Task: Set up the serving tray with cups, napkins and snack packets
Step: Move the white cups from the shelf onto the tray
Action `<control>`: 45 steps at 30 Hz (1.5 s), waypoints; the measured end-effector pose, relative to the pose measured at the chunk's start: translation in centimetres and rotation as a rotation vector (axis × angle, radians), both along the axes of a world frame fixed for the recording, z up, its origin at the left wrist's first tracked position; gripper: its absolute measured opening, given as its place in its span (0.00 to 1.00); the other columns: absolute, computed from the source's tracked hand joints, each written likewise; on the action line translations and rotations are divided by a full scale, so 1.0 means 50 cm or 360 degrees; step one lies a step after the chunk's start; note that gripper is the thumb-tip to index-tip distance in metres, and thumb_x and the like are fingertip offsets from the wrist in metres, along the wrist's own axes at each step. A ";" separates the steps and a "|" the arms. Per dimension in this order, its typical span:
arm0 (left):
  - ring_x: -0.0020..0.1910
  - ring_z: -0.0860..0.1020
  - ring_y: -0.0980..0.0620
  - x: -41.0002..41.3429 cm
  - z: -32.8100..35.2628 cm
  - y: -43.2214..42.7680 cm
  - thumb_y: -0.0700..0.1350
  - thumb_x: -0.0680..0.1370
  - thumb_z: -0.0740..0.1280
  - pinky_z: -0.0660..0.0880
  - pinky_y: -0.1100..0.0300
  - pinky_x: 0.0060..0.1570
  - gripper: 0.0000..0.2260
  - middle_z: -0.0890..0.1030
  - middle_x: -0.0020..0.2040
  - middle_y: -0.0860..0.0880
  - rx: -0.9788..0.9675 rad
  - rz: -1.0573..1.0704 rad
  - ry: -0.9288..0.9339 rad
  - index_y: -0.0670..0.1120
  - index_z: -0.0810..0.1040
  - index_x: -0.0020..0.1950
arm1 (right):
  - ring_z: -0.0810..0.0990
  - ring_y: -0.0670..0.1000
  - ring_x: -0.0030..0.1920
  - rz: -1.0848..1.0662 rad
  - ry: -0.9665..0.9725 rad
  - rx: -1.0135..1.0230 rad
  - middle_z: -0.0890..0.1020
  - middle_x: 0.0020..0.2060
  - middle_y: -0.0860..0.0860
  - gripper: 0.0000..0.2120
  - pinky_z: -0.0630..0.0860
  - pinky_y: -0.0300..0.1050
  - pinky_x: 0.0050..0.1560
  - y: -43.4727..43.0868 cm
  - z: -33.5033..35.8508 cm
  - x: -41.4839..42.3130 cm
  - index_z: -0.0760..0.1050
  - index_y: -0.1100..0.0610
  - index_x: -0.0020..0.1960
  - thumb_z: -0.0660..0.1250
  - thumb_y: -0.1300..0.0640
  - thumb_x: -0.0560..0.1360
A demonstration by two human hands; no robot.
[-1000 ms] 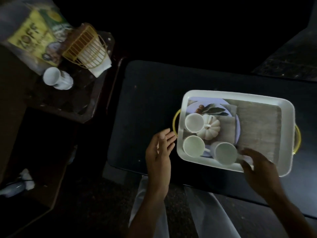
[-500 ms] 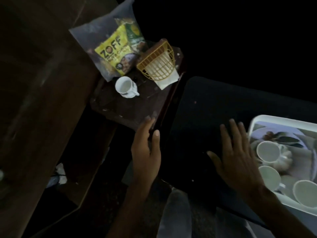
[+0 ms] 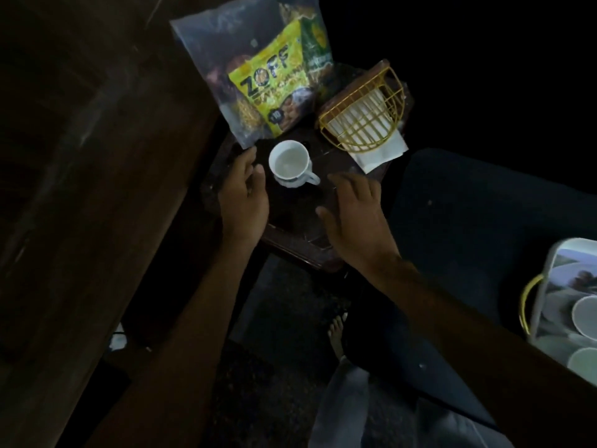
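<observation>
The cup [image 3: 288, 163] is flanked by both hands: the left hand [image 3: 244, 197] lies nearer, just beside its wall, fingers relaxed and empty; its handle points toward the right hand [image 3: 357, 215] (also spread, holding nothing).

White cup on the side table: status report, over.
Left hand open, close left of the white ceramic cup. Right hand open, hovering right of its handle. Cup upright, ungripped, on dark wooden side table. Nothing between hands and cup.

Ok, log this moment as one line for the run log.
left grip: open, left of cup | right grip: open, right of cup | cup: upright, ungripped, side table | napkins, snack packet: not on tray
</observation>
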State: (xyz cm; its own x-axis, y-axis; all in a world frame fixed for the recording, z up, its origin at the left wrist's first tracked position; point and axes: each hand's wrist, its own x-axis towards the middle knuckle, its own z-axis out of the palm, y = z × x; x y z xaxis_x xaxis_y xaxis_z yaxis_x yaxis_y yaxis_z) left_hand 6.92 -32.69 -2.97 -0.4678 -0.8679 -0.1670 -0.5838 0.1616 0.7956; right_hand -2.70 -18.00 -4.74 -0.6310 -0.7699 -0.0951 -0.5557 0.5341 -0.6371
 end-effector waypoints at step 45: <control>0.61 0.83 0.53 -0.186 0.056 0.697 0.49 0.85 0.59 0.80 0.58 0.59 0.15 0.85 0.57 0.50 0.1334 -0.0026 0.0455 0.44 0.82 0.60 | 0.79 0.28 0.41 -0.0907 -0.0368 -0.0156 0.81 0.37 0.33 0.07 0.70 0.21 0.40 0.686 0.055 -0.174 0.80 0.46 0.44 0.72 0.58 0.75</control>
State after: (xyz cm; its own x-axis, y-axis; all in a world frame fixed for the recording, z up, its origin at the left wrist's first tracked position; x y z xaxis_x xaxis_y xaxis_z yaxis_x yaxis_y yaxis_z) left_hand -2.38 2.16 -0.17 -0.6004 -0.5052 -0.6199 -0.3472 -0.5337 0.7712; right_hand -11.38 16.29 -2.00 -0.9167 -0.3305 -0.2247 -0.0422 0.6391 -0.7680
